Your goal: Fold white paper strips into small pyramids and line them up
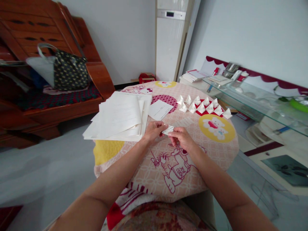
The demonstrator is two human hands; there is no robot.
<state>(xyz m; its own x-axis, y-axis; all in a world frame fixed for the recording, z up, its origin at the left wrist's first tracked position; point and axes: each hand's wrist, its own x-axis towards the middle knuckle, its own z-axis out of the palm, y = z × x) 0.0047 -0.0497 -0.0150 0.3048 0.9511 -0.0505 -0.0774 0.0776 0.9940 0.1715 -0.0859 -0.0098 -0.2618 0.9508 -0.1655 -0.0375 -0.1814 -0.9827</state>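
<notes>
Between my two hands, just above the table, is a small folded piece of printed white paper (168,130). My left hand (154,131) pinches its left end, and my right hand (180,136) grips the right end. Beyond them a single printed sheet (160,110) lies flat on the cloth. To the left is a thick stack of white paper (120,114), its sheets unevenly piled. Several small folded paper shapes (192,107) with pointed tops stand in two rows at the back right.
A patterned pink cloth (154,173) covers the round table. On the right is a glass-topped cabinet (255,99) holding papers and small items. A wooden bench (64,109) with a dotted bag (71,70) stands left. A tall white air conditioner (169,45) is behind.
</notes>
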